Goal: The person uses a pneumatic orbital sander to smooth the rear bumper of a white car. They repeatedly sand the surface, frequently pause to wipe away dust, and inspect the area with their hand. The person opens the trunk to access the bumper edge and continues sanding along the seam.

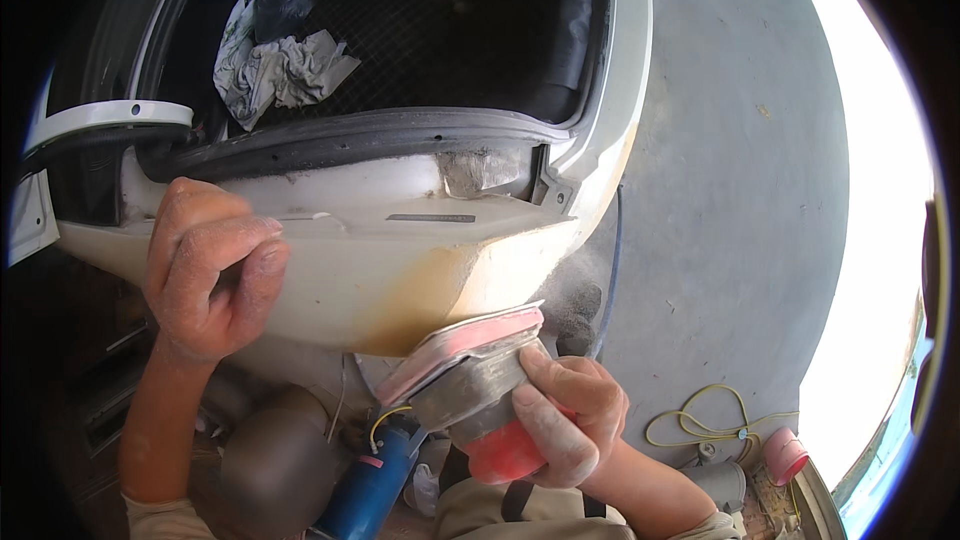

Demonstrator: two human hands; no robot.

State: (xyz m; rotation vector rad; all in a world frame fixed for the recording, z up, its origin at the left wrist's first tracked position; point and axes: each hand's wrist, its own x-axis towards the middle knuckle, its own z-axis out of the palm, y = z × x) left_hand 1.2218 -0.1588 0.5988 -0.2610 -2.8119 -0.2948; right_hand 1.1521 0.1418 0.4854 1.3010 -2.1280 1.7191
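My right hand (575,420) grips a red-and-grey hand sander (480,405) by its body. The sander's pinkish pad lies tilted along the lower edge of a white car's rear bodywork (390,250), near a tan patch (425,295); contact between them is hard to make out. Dust coats my fingers. Over the bodywork to the left is my left hand (215,270), its fingers curled toward the thumb with nothing visible in them. Whether it touches the car cannot be told.
Above the bodywork, crumpled cloth (290,70) lies in the car's dark opening. A blue cylinder (370,480) stands below, beside a blurred round shape. A blue hose (612,280) runs along the grey floor (740,190). Lower right are a coiled yellow cord (705,430) and a pink container (785,456).
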